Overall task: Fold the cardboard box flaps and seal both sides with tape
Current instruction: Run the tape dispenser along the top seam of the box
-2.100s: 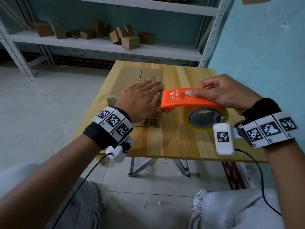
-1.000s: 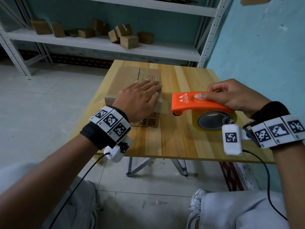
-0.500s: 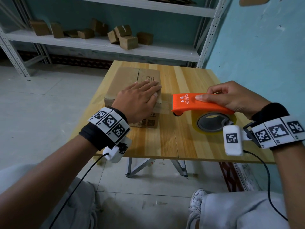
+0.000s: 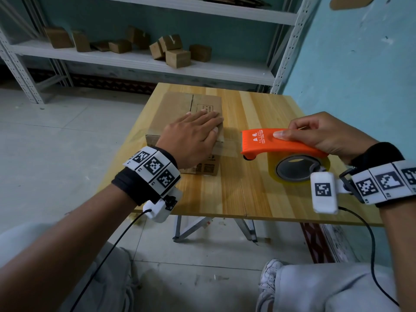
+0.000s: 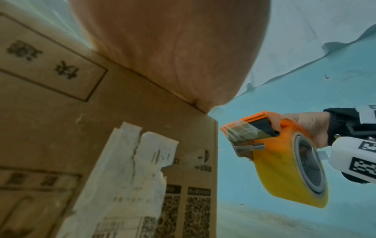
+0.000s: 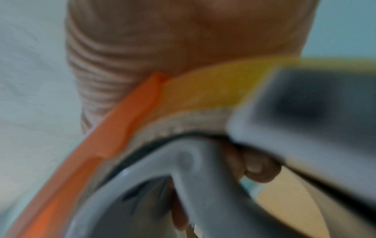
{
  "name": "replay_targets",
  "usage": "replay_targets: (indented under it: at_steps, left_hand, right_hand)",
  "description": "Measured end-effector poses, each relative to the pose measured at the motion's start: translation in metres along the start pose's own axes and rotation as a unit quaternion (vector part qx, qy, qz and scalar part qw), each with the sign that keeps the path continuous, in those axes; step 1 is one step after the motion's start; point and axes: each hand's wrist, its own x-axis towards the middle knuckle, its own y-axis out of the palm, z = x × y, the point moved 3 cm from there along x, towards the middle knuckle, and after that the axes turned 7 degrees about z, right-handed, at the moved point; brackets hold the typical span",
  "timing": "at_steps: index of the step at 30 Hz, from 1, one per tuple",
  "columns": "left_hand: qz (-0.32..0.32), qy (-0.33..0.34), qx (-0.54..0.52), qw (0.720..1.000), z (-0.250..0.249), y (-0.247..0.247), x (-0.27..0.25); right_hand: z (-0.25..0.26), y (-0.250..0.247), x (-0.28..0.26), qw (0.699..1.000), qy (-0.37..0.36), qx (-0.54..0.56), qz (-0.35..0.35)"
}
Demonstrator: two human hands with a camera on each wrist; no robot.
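A brown cardboard box [image 4: 177, 109] with its flaps folded down lies on the wooden table [image 4: 247, 188]. My left hand [image 4: 193, 136] lies flat on the box top near its right edge, fingers straight. To the right, my right hand [image 4: 319, 136] grips an orange tape dispenser [image 4: 274, 143] with a yellowish tape roll [image 4: 299, 170], held just above the table and apart from the box. In the left wrist view the box side [image 5: 142, 145] carries a torn white label [image 5: 130, 169], and the dispenser [image 5: 274, 145] hangs beside it. The right wrist view is blurred: orange dispenser [image 6: 114, 128] and curled fingers [image 6: 256, 167].
A grey metal shelf [image 4: 144, 61] behind the table holds several small cardboard boxes [image 4: 175, 57]. A turquoise wall [image 4: 360, 75] runs close along the table's right side. Tiled floor [image 4: 56, 136] lies to the left; my knees and a white shoe [image 4: 270, 278] sit below the table's near edge.
The tape dispenser has drawn back to the right from the box's right edge, opening a gap. My left hand has stayed flat on the box top.
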Motion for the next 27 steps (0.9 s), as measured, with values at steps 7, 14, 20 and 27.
replay_targets:
  at_steps: [7, 14, 20, 27]
  left_hand:
    - [0.000, -0.005, -0.006, 1.000, -0.003, -0.003, 0.001]
    - [-0.011, -0.011, -0.020, 1.000, -0.012, -0.010, 0.005]
    - [0.002, -0.043, -0.017, 0.999, -0.020, -0.011, 0.010]
    - [0.017, -0.048, 0.070, 0.996, -0.019, -0.004, 0.013]
  right_hand:
    - [-0.004, 0.006, 0.001, 1.000, -0.003, -0.015, 0.007]
    - [0.004, 0.007, 0.005, 0.998, 0.003, -0.061, 0.002]
    - [0.009, 0.010, 0.005, 0.996, 0.008, -0.089, 0.002]
    - [0.011, 0.011, 0.006, 0.994, 0.014, -0.110, 0.016]
